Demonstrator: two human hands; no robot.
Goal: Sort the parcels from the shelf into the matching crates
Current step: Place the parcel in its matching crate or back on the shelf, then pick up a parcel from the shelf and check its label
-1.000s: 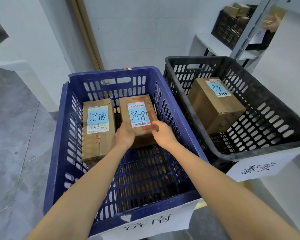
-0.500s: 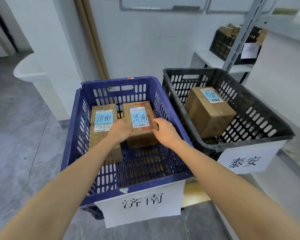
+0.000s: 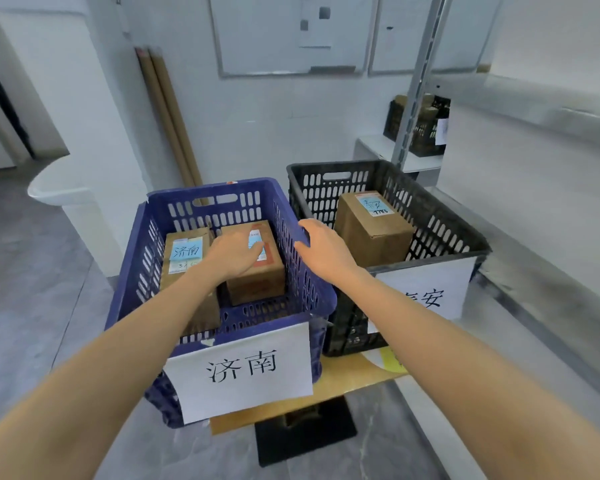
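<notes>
At frame centre the left hand lies flat with straight fingers over the top of the right-hand parcel in the blue crate. This parcel stands just beside a second parcel at the crate's left wall, with some free room toward the near wall. The right hand is spread and holds nothing above the blue crate's right rim, perhaps brushing it, while a third parcel sits left of centre in the black crate, with open room on its right.

Even, bright indoor light; soft motion blur, wide-angle bending at edges.
</notes>
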